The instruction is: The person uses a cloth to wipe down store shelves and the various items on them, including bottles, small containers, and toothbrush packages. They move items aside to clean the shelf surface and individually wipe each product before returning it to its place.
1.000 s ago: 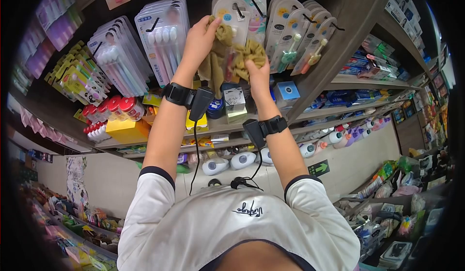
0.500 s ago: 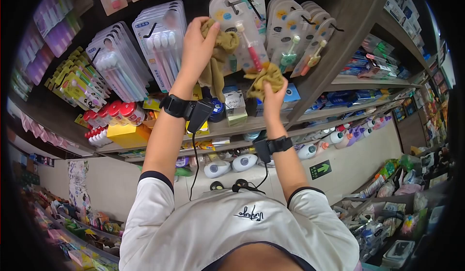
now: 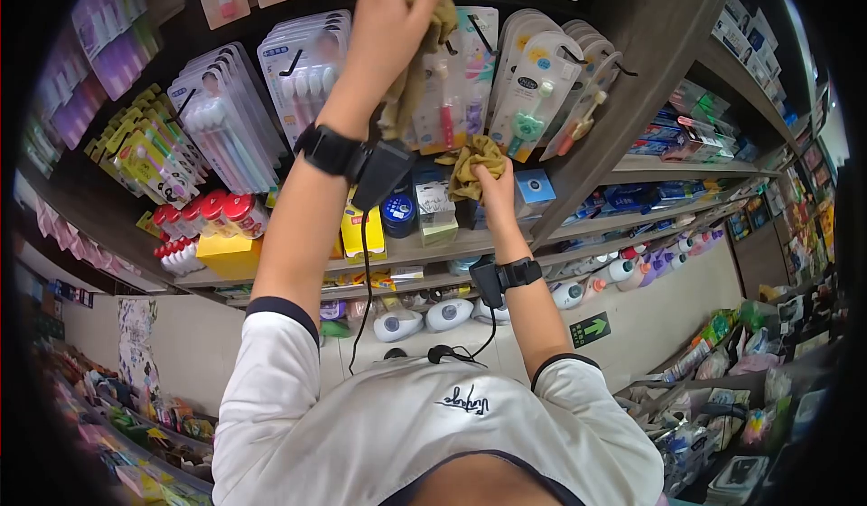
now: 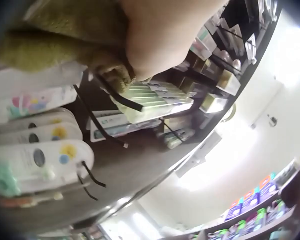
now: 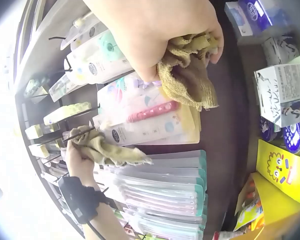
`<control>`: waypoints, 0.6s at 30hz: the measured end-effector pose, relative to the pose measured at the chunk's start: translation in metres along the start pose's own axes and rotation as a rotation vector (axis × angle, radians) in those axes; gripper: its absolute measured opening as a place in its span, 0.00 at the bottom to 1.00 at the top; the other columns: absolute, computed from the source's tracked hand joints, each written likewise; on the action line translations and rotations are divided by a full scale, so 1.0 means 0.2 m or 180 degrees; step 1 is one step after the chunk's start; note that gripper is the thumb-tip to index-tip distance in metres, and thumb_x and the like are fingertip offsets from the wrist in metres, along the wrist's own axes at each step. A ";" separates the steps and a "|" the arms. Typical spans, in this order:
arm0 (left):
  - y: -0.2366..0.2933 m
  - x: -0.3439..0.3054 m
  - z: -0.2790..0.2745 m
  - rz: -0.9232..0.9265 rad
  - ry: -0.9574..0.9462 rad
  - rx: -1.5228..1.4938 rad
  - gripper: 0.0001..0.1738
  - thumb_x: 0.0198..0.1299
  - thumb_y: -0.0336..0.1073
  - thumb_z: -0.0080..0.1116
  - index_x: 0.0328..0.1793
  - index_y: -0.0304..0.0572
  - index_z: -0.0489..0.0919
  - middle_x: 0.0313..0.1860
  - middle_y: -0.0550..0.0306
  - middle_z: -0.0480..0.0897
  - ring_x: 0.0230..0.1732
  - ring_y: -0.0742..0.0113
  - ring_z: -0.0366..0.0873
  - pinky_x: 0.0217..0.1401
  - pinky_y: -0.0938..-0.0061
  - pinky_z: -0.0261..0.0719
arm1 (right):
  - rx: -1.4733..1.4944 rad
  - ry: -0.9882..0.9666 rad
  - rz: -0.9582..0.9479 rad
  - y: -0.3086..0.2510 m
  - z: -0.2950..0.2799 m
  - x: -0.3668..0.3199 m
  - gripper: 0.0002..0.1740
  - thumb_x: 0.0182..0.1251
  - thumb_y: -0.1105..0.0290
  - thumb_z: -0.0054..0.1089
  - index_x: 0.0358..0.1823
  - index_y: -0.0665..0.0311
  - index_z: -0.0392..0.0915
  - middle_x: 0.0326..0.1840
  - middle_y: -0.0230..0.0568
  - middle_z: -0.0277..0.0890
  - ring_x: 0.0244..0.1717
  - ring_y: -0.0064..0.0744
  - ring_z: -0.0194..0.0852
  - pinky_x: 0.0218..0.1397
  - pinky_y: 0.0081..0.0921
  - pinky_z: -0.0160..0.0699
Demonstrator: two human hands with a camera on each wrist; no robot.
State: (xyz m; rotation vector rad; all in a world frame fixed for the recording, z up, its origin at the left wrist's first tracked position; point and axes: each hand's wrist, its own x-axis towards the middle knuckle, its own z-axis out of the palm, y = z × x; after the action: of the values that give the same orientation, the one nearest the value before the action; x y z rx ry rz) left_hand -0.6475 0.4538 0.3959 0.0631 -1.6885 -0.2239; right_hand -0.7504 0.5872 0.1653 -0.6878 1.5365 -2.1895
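My left hand (image 3: 384, 32) is raised high in front of the hanging toothbrush packs and grips a crumpled olive-brown cloth (image 3: 411, 90). Part of that cloth dangles over the pack with a pink toothbrush (image 3: 444, 113). Lower and to the right, my right hand (image 3: 499, 194) pinches a second bunched olive-brown cloth (image 3: 474, 167) near that pack's bottom edge. The right wrist view shows this cloth (image 5: 190, 75) under the curled fingers, close to the pink toothbrush (image 5: 152, 112). In the left wrist view, the left hand's cloth (image 4: 65, 40) lies beside a black display hook (image 4: 122, 95).
Packs with a teal toothbrush (image 3: 528, 122) hang at right, near an upright wooden divider (image 3: 623, 81). Multi-brush packs (image 3: 221, 117) hang at left. On the shelf below stand a white box (image 3: 437, 212), a blue jar (image 3: 397, 214), a yellow box (image 3: 363, 230) and red-lidded containers (image 3: 212, 208).
My left hand has risen with its cloth. The right hand first moved down and right, then slightly left. The pink toothbrush pack, tilted half a second ago, now hangs straighter.
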 end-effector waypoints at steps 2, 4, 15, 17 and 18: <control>-0.06 0.02 0.07 0.0562 -0.0299 0.0083 0.15 0.53 0.37 0.57 0.42 0.35 0.70 0.36 0.46 0.72 0.39 0.49 0.72 0.44 0.68 0.70 | -0.0009 -0.0057 -0.0016 0.02 0.01 -0.01 0.23 0.54 0.73 0.56 0.52 0.69 0.61 0.44 0.39 0.67 0.43 0.26 0.69 0.46 0.21 0.69; -0.05 0.02 0.08 0.0135 -0.0838 0.0297 0.13 0.54 0.37 0.56 0.39 0.35 0.72 0.35 0.47 0.73 0.38 0.48 0.72 0.42 0.67 0.70 | 0.0020 -0.0111 0.0093 0.03 0.02 -0.01 0.24 0.52 0.72 0.58 0.50 0.68 0.61 0.44 0.41 0.68 0.43 0.27 0.69 0.45 0.22 0.70; -0.10 -0.15 0.10 -0.0116 -0.0207 0.0502 0.10 0.55 0.29 0.53 0.39 0.34 0.65 0.37 0.45 0.68 0.38 0.43 0.69 0.40 0.63 0.69 | -0.0136 -0.0351 0.0064 0.10 0.00 -0.02 0.24 0.51 0.71 0.59 0.49 0.67 0.62 0.42 0.39 0.69 0.42 0.26 0.69 0.46 0.22 0.69; -0.08 -0.22 0.07 -0.0186 -0.0246 0.0533 0.10 0.54 0.27 0.52 0.39 0.35 0.65 0.38 0.45 0.67 0.39 0.43 0.69 0.41 0.63 0.69 | -0.0391 -0.0408 0.0005 0.08 -0.03 -0.03 0.24 0.50 0.71 0.59 0.49 0.67 0.62 0.41 0.39 0.70 0.42 0.26 0.69 0.46 0.22 0.69; -0.07 -0.26 0.05 -0.0254 -0.0295 0.0560 0.10 0.54 0.26 0.52 0.40 0.35 0.65 0.40 0.45 0.67 0.40 0.43 0.69 0.42 0.63 0.69 | -0.0640 -0.0455 -0.0053 0.06 -0.05 -0.04 0.24 0.49 0.71 0.60 0.48 0.67 0.63 0.40 0.39 0.70 0.41 0.26 0.70 0.46 0.22 0.69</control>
State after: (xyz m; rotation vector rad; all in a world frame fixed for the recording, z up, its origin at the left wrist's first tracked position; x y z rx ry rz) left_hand -0.6521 0.4510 0.3413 0.2551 -1.7967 -0.1391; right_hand -0.7493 0.5956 0.1494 -0.9014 1.6949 -1.9670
